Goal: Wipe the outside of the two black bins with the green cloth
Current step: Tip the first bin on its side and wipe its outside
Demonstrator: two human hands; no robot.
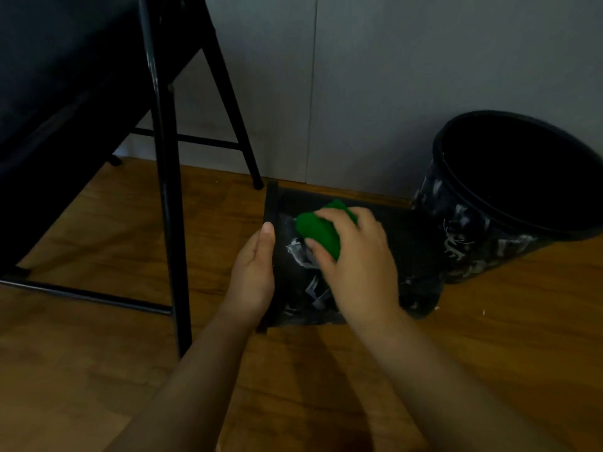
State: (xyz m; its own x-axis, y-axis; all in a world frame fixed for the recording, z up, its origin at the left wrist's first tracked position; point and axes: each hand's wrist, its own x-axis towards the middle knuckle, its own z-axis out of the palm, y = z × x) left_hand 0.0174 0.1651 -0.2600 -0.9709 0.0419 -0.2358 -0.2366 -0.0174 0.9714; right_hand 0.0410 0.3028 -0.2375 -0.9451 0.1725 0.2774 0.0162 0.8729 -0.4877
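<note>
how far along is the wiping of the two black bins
Nothing looks finished yet. In hand: the right hand presses the green cloth on the side of the bin lying on the floor, while the left hand steadies its rim end; white smears still show beside the cloth. Left: the rest of that bin and the upright bin, whose outside is still streaked white.

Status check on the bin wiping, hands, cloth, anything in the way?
Right hand grips green cloth, pressed on the lying bin. Left hand steadies its rim. Upright bin streaked white, untouched. Nothing in the way.
</note>
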